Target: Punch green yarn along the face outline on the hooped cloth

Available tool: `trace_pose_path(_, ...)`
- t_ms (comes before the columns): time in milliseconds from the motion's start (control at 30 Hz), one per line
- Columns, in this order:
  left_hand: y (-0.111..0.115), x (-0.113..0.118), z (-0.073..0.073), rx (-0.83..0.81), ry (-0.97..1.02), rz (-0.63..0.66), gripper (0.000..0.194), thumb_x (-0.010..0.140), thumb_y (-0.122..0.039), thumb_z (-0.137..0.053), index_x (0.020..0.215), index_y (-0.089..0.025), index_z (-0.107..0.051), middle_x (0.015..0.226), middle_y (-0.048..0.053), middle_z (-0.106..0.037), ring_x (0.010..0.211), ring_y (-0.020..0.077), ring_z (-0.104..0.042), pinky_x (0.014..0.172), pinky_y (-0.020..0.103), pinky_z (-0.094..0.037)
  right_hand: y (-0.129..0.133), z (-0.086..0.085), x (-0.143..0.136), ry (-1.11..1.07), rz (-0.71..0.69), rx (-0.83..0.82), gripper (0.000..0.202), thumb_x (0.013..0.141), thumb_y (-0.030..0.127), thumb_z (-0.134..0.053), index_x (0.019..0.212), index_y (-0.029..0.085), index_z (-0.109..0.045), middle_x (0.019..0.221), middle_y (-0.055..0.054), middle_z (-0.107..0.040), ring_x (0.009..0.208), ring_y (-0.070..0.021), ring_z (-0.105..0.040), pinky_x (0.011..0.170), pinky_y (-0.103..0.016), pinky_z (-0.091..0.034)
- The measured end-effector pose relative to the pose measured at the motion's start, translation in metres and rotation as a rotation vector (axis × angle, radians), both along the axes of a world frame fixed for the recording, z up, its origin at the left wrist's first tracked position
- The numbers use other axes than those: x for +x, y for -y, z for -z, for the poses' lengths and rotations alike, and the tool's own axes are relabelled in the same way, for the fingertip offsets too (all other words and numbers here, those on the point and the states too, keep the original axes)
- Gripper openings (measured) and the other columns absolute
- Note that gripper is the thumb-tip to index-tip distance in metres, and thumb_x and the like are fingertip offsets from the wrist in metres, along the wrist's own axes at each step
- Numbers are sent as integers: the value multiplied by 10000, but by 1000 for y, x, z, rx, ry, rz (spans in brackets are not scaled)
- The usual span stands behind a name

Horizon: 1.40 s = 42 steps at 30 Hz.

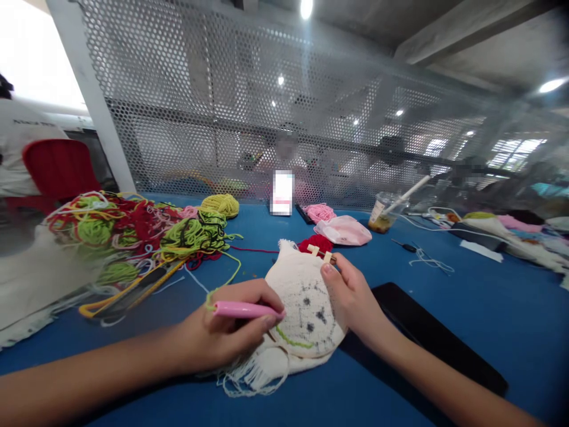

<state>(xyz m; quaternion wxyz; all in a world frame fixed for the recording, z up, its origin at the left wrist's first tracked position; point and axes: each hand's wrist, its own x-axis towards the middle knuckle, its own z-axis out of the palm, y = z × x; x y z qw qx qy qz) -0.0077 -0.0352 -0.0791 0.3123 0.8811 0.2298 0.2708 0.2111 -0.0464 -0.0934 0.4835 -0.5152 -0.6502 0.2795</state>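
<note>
My left hand (237, 323) is closed round a pink pen-like punch tool (240, 309), its tip at the left part of a white cloth (296, 296) stretched in a round hoop. Green yarn (235, 267) runs from the tool's back end toward the yarn pile. A curved line of green loops (293, 341) lies along the cloth's lower edge, beside dark drawn marks. My right hand (351, 290) grips the hoop (341, 339) at its upper right, thumb on the cloth, near the wooden screw clamp (320, 254). White fringe hangs below the hoop.
Tangled yarn (106, 231) and scissors (133, 290) lie at the left. Behind the hoop are red yarn (315, 243), a pink bag (344, 230) and a lit phone (283, 193). A plastic cup (381, 214) and a black flat object (435, 332) are at the right. A perforated screen (249, 107) stands behind.
</note>
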Motion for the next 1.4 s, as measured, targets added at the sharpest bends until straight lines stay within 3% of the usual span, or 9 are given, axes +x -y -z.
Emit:
trace_pose_path(233, 3, -12, 3, 15, 152, -96, 129, 819, -166, -404, 852, -162, -528, 768, 27, -549, 681, 124, -511, 615, 231, -414, -6, 6, 4, 12, 16, -31, 200, 868, 325, -357, 801, 171, -466, 729, -1, -504, 643, -117, -426, 574, -239, -348)
trace_pose_path(400, 2, -13, 5, 17, 163, -90, 134, 836, -192, -389, 867, -168, -517, 774, 30, -530, 690, 129, -497, 624, 241, -412, -7, 10, 5, -8, 18, -43, 207, 863, 342, -359, 819, 172, -469, 765, -18, -533, 680, -135, -462, 589, -250, -360)
trace_pose_path(733, 3, -6, 1, -23, 108, -55, 129, 837, -184, -412, 876, -156, -532, 775, 37, -566, 682, 118, -534, 615, 216, -437, -4, 6, 2, -33, 20, -36, 195, 857, 321, -363, 807, 175, -481, 732, -8, -519, 664, -134, -463, 584, -242, -363)
trace_pose_path(1000, -3, 5, 7, 129, -55, 86, 184, 793, -167, -460, 958, -159, -542, 861, 59, -589, 741, 136, -546, 661, 230, -430, 1, 1, -2, -87, 4, -50, 203, 862, 326, -354, 826, 171, -480, 687, 2, -499, 599, -115, -425, 535, -223, -346)
trace_pose_path(1233, 4, 2, -4, -57, 52, 6, 148, 825, -188, -435, 895, -148, -560, 829, 55, -606, 738, 136, -560, 649, 225, -439, -1, 3, -1, -35, 35, -32, 200, 856, 326, -363, 826, 172, -487, 677, 7, -484, 583, -113, -408, 521, -220, -332)
trace_pose_path(1400, 4, -7, 1, -67, 134, -51, 151, 841, -203, -412, 888, -162, -549, 808, 44, -585, 742, 145, -549, 668, 251, -439, -4, 6, 1, -25, 52, -31, 200, 848, 328, -373, 779, 172, -478, 663, 12, -478, 583, -115, -412, 517, -218, -329)
